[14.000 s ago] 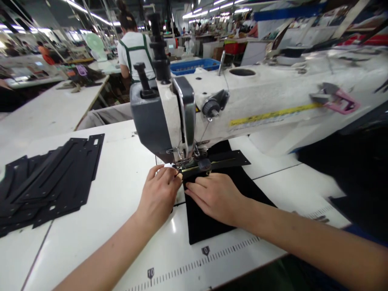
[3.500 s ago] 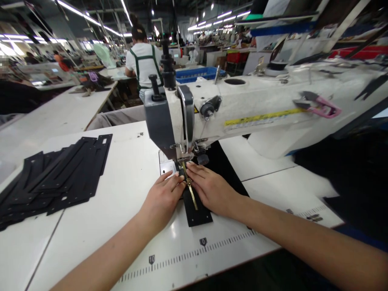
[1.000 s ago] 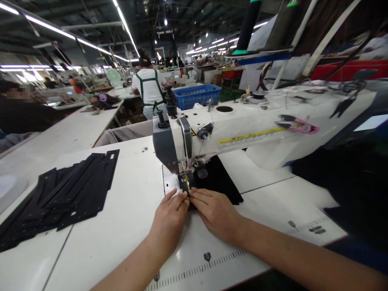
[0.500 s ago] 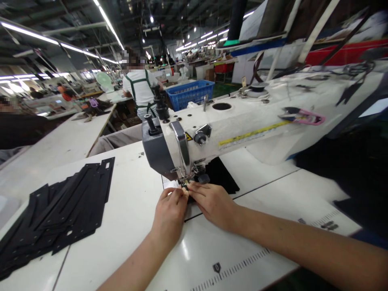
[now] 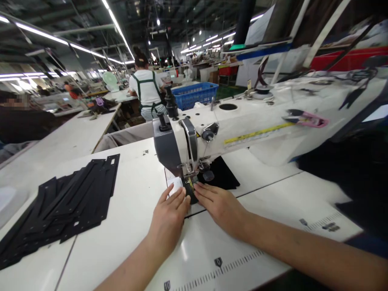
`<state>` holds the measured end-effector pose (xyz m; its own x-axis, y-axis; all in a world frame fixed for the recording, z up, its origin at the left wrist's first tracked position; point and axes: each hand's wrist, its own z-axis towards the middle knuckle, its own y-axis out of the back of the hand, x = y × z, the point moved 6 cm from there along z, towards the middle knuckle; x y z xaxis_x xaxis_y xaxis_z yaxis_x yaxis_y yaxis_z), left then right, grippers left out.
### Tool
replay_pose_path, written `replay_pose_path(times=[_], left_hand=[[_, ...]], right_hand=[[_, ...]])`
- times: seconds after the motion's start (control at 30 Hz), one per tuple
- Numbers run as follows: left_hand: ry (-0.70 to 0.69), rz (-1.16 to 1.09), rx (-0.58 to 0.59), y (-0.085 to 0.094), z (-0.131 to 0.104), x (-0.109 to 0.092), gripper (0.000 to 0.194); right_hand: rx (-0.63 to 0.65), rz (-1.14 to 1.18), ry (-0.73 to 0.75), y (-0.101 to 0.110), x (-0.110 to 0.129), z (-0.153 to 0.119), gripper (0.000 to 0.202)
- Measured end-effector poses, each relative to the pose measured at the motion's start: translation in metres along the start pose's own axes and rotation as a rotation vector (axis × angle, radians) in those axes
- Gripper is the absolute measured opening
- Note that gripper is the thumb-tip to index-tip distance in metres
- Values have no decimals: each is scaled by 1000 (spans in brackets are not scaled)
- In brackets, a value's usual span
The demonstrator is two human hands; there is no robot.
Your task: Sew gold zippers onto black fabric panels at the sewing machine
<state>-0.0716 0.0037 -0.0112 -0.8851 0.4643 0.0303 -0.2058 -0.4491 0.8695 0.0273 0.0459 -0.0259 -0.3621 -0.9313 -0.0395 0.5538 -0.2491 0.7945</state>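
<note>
At the needle end of a white sewing machine, both my hands lie on a piece of black fabric. My left hand rests left of the presser foot, fingers stretched out, their tips at the fabric's left edge by the white machine plate. On the other side, my right hand lies flat with its fingers extended together, pressing the fabric. A small strip with yellowish marks shows between the hands under the foot. More black fabric spreads behind my right fingers, beneath the machine arm.
A pile of black cut pieces with small holes covers the table's left side. Pink-handled snips lie on the machine arm above a yellow measuring tape. Beyond stand a blue basket and a co-worker facing away.
My hands have moved slightly apart, and their bunched fingers have straightened out onto the fabric. More of the black fabric now shows between them. The view has shifted slightly.
</note>
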Motion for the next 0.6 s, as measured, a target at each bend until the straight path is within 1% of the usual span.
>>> replay_pose_path(times=[0.1,0.27,0.47,0.6], left_hand=[[-44,26,8,-2,4,2,25],[-68,50,34,-8,10,8,25],[-33,56,56,-12,16,19,26],[-27,47,59,-13,16,21,26]], right_hand=[[0,-3,28,0,-2,5,27],[-18,25,42,2,-9,13,33],[16,18,-1,-5,-20,20,31],[63,32,-32,-9,-23,21,30]])
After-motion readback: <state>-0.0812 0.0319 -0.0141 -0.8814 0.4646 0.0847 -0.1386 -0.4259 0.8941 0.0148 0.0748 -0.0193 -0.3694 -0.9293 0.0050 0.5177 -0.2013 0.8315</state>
